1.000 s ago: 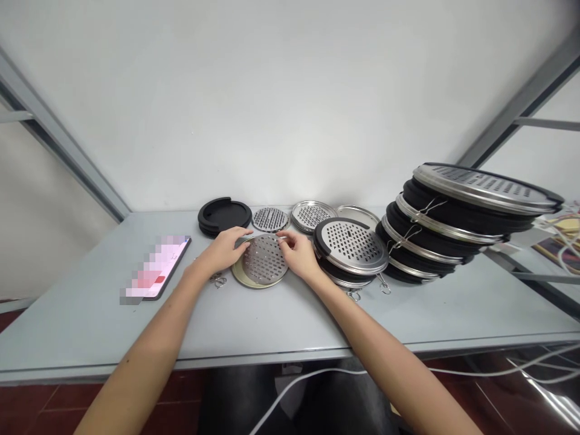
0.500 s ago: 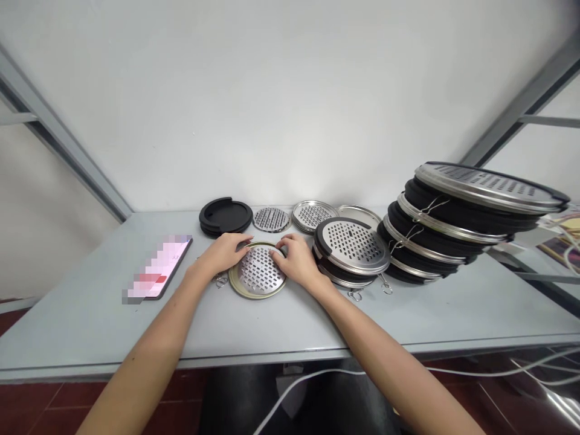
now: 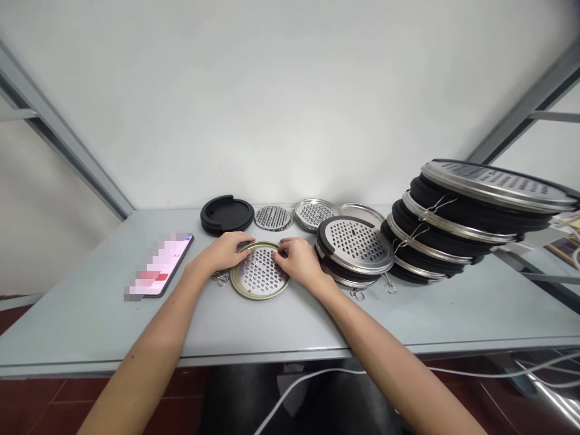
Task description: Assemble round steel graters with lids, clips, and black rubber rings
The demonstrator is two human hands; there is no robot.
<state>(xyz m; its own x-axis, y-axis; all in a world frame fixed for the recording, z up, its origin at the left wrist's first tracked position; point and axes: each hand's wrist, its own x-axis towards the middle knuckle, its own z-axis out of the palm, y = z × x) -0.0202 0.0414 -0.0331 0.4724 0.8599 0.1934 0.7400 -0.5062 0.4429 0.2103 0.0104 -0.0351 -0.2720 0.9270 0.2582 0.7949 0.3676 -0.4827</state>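
Observation:
A round metal grater plate full of punched holes lies flat inside a shallow gold-rimmed lid on the table. My left hand grips its upper left edge, thumb on the near side and fingers curled along the far rim. From the upper right, my right hand does likewise, its thumb resting over the plate. Small wire clasps lie by my left wrist. Just right of my right hand stands a short stack of black-and-silver lids, topped by another grater plate.
A tall leaning stack of black lids with silver rings and wire clips stands at right. Behind my hands are black lids, a loose grater plate, a grater plate in a silver ring and a silver ring lid. A phone lies left.
The grater plate was held slightly tilted and off-centre over the gold-rimmed lid; now it sits down flat within the rim. Both hands have shifted only a little.

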